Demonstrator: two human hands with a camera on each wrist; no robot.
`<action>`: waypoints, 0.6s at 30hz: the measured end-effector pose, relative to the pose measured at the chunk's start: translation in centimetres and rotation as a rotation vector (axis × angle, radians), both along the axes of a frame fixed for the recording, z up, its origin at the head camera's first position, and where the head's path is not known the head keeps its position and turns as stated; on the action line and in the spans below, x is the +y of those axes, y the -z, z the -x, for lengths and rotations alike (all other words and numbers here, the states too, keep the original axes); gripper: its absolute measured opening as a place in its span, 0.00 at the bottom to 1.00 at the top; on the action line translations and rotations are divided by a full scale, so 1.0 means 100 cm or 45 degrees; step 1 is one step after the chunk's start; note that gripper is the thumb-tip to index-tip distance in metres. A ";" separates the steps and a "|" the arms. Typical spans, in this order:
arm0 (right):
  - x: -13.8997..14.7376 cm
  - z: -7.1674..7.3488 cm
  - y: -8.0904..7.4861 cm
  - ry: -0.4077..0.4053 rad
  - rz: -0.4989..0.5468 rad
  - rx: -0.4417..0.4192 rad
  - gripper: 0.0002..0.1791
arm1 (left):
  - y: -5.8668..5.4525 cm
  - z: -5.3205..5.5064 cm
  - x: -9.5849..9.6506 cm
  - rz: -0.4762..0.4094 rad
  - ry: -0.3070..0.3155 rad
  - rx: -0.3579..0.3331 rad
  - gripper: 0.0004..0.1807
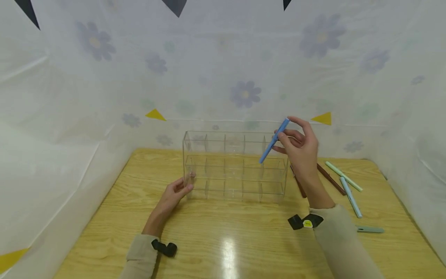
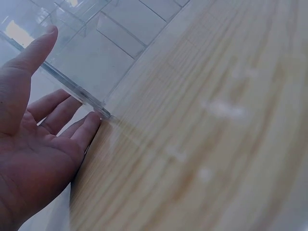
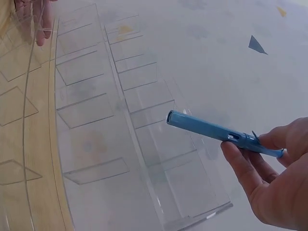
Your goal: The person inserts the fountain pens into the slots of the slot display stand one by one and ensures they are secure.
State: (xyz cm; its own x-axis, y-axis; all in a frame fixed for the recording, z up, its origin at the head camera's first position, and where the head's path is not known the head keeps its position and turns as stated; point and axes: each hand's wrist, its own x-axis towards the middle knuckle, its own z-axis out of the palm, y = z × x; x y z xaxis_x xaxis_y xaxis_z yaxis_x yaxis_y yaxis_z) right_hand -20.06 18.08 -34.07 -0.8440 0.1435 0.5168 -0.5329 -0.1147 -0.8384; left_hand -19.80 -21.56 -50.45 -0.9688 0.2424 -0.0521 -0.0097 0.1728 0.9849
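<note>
A blue pen [image 1: 273, 142] is pinched between the thumb and fingers of my right hand [image 1: 302, 149], tilted, in front of the upper right part of a clear acrylic organizer [image 1: 233, 190]. In the right wrist view the pen [image 3: 207, 128] lies across the fingertips, apart from the compartment dividers. The organizer stands upright on the table and has several compartments in tiers. My left hand [image 1: 175, 192] is at its lower left side. In the left wrist view that hand [image 2: 43, 139] has its thumb raised and its fingertips touching the organizer's edge.
Right of the organizer lie several pens: a dark brown one [image 1: 299, 184] partly behind my right arm, another brown one [image 1: 331, 179], a pale green one [image 1: 343, 176], a light blue one [image 1: 351, 197] and a grey-green one [image 1: 370, 229]. Flower-patterned sheeting [image 1: 216, 58] surrounds the wooden table [image 1: 209, 236].
</note>
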 end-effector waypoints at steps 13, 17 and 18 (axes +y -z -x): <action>-0.029 0.027 -0.014 0.031 0.064 0.076 0.22 | 0.003 0.000 0.003 -0.034 0.003 -0.006 0.33; -0.037 0.035 -0.020 0.029 0.107 0.113 0.20 | 0.004 0.001 0.004 -0.056 0.022 0.015 0.31; -0.038 0.037 -0.021 0.031 0.112 0.122 0.19 | 0.004 0.001 0.005 -0.059 0.027 0.024 0.30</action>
